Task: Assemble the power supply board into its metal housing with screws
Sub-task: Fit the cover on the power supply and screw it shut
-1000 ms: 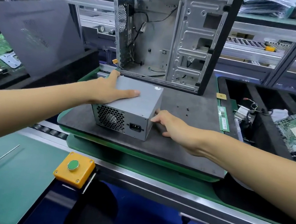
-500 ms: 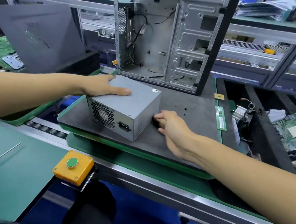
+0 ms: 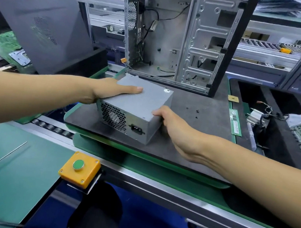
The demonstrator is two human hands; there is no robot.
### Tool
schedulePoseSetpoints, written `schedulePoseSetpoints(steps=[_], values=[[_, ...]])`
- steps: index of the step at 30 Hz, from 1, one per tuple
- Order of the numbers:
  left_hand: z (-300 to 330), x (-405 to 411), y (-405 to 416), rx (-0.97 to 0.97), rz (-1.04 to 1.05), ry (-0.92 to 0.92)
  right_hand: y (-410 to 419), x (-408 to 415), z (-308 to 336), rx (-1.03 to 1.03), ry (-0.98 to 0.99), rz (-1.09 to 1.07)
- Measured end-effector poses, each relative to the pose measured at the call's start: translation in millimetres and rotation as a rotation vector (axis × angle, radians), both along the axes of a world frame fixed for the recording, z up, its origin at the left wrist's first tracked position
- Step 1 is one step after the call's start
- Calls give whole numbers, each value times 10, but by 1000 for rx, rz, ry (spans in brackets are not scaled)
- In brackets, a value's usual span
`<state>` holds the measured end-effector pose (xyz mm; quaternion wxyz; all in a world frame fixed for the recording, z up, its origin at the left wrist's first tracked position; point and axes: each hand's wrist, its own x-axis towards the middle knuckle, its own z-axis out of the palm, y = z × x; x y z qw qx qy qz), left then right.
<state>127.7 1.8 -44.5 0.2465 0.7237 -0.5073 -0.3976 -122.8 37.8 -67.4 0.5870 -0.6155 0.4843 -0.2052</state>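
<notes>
- The grey metal power supply box (image 3: pixel 143 103) sits on a dark mat-covered pallet (image 3: pixel 202 124) on the bench, its fan grille and power socket facing the camera, one corner turned toward the viewer.
- The left hand (image 3: pixel 114 92) lies flat and spread on the box's top, toward its left rear edge, fingers stretched across the lid; it presses rather than grips.
- The right hand (image 3: pixel 171 122) cups the box's near right upper corner, thumb on the top edge and fingers curled round the right side; it is closed against the box.
- Just behind the box stands an open computer case (image 3: pixel 203 44), upright, side panel off, loose cables visible inside.
- A few small dark screws (image 3: pixel 197 111) lie scattered on the mat to the right of the box, apart from it.
- A memory stick (image 3: pixel 235 123) lies along the pallet's right edge, with a small tan square piece (image 3: pixel 233 98) beyond it.
- A dark side panel (image 3: pixel 45 31) leans at the left, well apart from the box.
- A yellow button box (image 3: pixel 79 169) with a green button sits on the bench's near rail.
</notes>
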Motion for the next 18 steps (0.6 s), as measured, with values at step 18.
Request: schedulePoseSetpoints(steps=[18], values=[[-339,300,2,-548,-660,-240,-986,-380,268,-198,156,50]])
